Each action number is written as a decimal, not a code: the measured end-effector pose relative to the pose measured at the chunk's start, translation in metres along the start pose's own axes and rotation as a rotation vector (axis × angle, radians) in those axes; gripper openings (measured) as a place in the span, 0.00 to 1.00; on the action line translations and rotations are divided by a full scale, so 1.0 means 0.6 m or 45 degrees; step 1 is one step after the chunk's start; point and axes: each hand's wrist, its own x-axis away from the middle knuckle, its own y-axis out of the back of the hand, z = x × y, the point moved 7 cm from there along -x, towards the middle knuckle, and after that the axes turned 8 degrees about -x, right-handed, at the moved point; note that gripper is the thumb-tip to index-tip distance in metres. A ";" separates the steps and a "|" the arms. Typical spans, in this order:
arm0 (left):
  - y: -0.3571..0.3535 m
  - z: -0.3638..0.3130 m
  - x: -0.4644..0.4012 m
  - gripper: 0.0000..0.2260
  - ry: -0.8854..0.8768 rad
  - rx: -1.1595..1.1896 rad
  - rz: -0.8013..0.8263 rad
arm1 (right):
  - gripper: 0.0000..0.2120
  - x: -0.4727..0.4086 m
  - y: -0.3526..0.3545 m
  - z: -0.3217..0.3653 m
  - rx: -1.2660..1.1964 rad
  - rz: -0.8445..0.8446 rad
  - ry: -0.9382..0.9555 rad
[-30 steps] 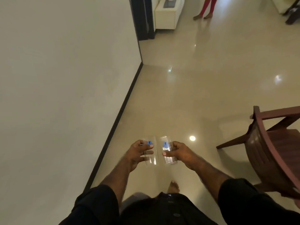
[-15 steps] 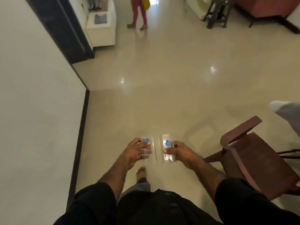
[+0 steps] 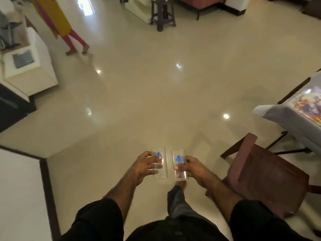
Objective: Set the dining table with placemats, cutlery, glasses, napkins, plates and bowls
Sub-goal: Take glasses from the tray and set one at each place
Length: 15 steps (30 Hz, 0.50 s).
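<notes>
- Both hands full: left hand [image 3: 145,166] wraps one clear glass [image 3: 159,163], right hand [image 3: 190,168] the other glass [image 3: 179,165].
- Glasses are mid-carry, well short of the dining table [image 3: 284,117] ahead-right.
- Next: round the chair [image 3: 264,174], set them down.

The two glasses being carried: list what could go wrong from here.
1. The left glass and right glass are held close side by side, one in the left hand and one in the right hand; they could knock together mid-stride.
2. The wooden chair stands close on the right, before the covered table; an elbow or foot may catch it.
3. The floor looks glossy, so a slip seems possible.
</notes>
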 end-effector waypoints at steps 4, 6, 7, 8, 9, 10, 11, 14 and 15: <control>-0.015 -0.115 -0.129 0.26 0.034 -0.114 0.059 | 0.25 -0.104 0.069 0.098 -0.064 -0.068 0.000; -0.026 -0.182 -0.184 0.28 0.020 -0.161 0.103 | 0.24 -0.143 0.103 0.150 -0.049 -0.065 -0.005; -0.033 -0.215 -0.211 0.28 0.010 -0.170 0.115 | 0.24 -0.161 0.120 0.178 -0.022 -0.047 -0.007; -0.040 -0.248 -0.239 0.27 0.001 -0.164 0.124 | 0.25 -0.179 0.140 0.208 0.000 -0.041 -0.005; -0.048 -0.280 -0.267 0.25 -0.002 -0.151 0.129 | 0.26 -0.195 0.162 0.237 0.010 -0.049 -0.001; -0.056 -0.310 -0.293 0.24 -0.001 -0.140 0.133 | 0.26 -0.211 0.184 0.265 0.005 -0.069 0.007; -0.065 -0.339 -0.319 0.23 0.005 -0.135 0.139 | 0.26 -0.227 0.206 0.292 -0.021 -0.094 0.019; -0.096 -0.427 -0.413 0.22 0.018 -0.149 0.196 | 0.28 -0.281 0.277 0.369 -0.119 -0.169 0.056; -0.110 -0.461 -0.450 0.22 0.014 -0.169 0.218 | 0.28 -0.301 0.301 0.394 -0.131 -0.190 0.062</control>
